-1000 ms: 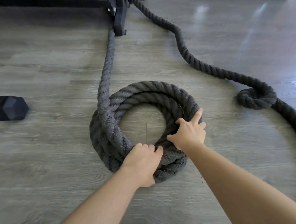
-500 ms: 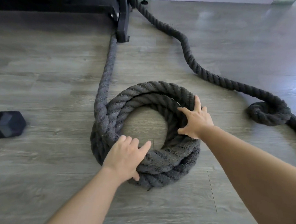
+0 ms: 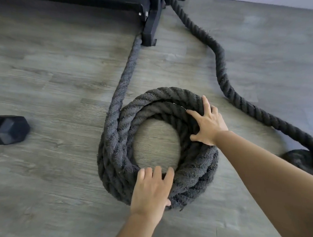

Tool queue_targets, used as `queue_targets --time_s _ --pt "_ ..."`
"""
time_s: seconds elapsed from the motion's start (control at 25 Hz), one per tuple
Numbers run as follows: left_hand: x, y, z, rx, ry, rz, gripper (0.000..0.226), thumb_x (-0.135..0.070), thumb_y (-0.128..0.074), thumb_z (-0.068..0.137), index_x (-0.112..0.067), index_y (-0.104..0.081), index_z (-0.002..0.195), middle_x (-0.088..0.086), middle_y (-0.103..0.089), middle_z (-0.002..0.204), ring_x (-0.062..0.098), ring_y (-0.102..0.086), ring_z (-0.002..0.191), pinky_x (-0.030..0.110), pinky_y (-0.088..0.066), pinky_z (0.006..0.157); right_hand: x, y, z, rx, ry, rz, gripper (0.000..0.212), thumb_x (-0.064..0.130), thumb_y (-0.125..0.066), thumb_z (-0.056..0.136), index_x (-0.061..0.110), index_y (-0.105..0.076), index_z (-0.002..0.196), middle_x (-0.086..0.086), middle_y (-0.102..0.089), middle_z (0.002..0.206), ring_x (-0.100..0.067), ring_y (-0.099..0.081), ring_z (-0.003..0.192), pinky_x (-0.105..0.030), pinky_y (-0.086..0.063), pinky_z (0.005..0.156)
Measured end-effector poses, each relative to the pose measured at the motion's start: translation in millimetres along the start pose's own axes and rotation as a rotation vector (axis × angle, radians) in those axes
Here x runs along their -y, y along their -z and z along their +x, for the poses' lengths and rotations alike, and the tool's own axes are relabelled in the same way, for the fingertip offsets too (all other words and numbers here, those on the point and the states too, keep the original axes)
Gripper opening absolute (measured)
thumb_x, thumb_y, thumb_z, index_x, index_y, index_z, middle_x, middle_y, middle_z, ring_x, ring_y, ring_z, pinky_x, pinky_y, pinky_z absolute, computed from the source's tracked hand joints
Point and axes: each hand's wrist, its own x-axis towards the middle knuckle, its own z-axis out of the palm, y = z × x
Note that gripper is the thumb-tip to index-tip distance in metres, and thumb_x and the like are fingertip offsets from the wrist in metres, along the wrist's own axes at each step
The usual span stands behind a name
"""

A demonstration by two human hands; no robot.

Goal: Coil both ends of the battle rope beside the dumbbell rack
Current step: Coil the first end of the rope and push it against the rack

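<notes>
The head camera, the only view here, looks down on a grey wood-look floor where one end of the thick dark rope is wound into a stacked coil of several turns with bare floor showing through its middle. The left hand lies on the near edge of the coil, fingers fairly straight and reaching over the top turns toward the hole, thumb tucked against the outer side; it presses and steadies the rope, with no closed grasp around it. The right hand rests flat on the right side of the coil with fingers spread wide, likewise pressing, not clutching. From the coil's left side a straight run of rope leads away to the black foot of the rack at the top of the frame, and from there the other length snakes down the right side, well apart from the coil, to a small dark loop half hidden behind the right forearm. A black dumbbell head sits on the floor at the left edge. The step in hand appears to be squaring up and settling the first coil, so roughly half the job looks done. The next move would call for letting go of this coil without disturbing its turns, then taking up the loose length on the right and winding it in even loops; the rope looks heavy and stiff, so each turn will likely need both hands.
</notes>
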Motion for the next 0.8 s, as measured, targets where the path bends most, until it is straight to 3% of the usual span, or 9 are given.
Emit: queue_targets --time_s 0.12,0.2,0.24,0.36,0.44,0.52,0.64,0.72,0.8 --pt "-15 3 14 0.029 0.095 0.014 0.103 -0.058 -0.092 0.049 -0.019 -0.045 0.132 0.011 -0.058 0.098 0.033 -0.056 0.085 0.047 -0.043 0.085 5 6 15 -0.067 0.014 -0.029 0.102 0.056 -0.075 0.073 0.034 -0.019 0.156 -0.016 0.018 0.164 -0.046 -0.005 0.147 -0.058 -0.019 0.118" --pt "-18 6 15 0.033 0.137 0.012 0.107 -0.058 -0.094 0.040 -0.017 -0.050 0.128 0.012 -0.058 0.093 0.033 -0.056 0.081 0.048 -0.046 0.082 20 4 -6 -0.154 -0.158 0.144 0.103 0.046 -0.076 0.076 0.024 -0.016 0.156 -0.014 0.017 0.164 -0.046 0.002 0.149 -0.061 -0.002 0.119" --pt "-20 9 14 0.035 0.160 0.002 0.110 -0.057 -0.096 0.029 -0.015 -0.055 0.122 0.012 -0.058 0.087 0.033 -0.056 0.076 0.048 -0.048 0.077 30 0 -27 -0.169 -0.345 0.310 0.107 0.045 -0.078 0.074 0.022 -0.013 0.156 -0.013 0.016 0.164 -0.044 0.002 0.150 -0.060 0.000 0.119" --pt "-24 12 12 0.013 0.188 -0.009 0.114 -0.055 -0.097 0.018 -0.014 -0.052 0.114 0.012 -0.056 0.080 0.033 -0.056 0.071 0.049 -0.051 0.073 66 -6 -92 0.042 -0.982 0.961 0.126 0.050 -0.086 0.065 0.022 -0.004 0.156 -0.013 0.006 0.164 -0.043 -0.015 0.147 -0.055 -0.022 0.118" --pt "-27 15 11 0.055 0.203 -0.014 0.112 -0.055 -0.098 0.019 -0.014 -0.050 0.112 0.011 -0.055 0.079 0.032 -0.056 0.070 0.049 -0.050 0.074 84 -9 -104 0.173 -1.170 1.284 0.131 0.045 -0.090 0.064 0.021 0.001 0.155 -0.017 0.000 0.162 -0.046 -0.028 0.138 -0.053 -0.031 0.110" --pt "-28 15 11 0.078 0.208 0.004 0.109 -0.056 -0.097 0.021 -0.015 -0.051 0.110 0.010 -0.054 0.078 0.032 -0.055 0.071 0.048 -0.048 0.076 88 -14 -97 0.243 -1.235 1.416 0.125 0.036 -0.091 0.067 0.022 -0.003 0.154 -0.021 -0.010 0.158 -0.048 -0.036 0.133 -0.053 -0.036 0.105" --pt "-19 14 14 0.046 0.102 0.052 0.101 -0.062 -0.094 0.027 -0.014 -0.054 0.106 0.009 -0.053 0.079 0.031 -0.053 0.069 0.046 -0.046 0.075 83 -16 -88 0.287 -1.208 1.328 0.098 0.018 -0.073 0.081 0.023 -0.010 0.155 -0.024 -0.017 0.155 -0.045 -0.042 0.128 -0.053 -0.043 0.104" --pt "-4 17 17 0.017 -0.079 0.099 0.101 -0.072 -0.087 0.037 -0.014 -0.054 0.113 0.007 -0.056 0.085 0.029 -0.055 0.070 0.043 -0.049 0.071 80 -22 -85 0.259 -1.160 1.269 0.091 0.014 -0.065 0.085 0.021 -0.009 0.156 -0.025 -0.019 0.155 -0.042 -0.042 0.129 -0.049 -0.044 0.104" --pt "27 29 27 0.057 -0.328 0.134 0.111 -0.080 -0.076 0.048 -0.015 -0.046 0.133 0.003 -0.061 0.101 0.026 -0.061 0.081 0.039 -0.052 0.072 77 -29 -80 0.224 -1.119 1.254 0.093 0.014 -0.066 0.083 0.020 -0.010 0.157 -0.028 -0.023 0.154 -0.041 -0.039 0.133 -0.047 -0.044 0.105"
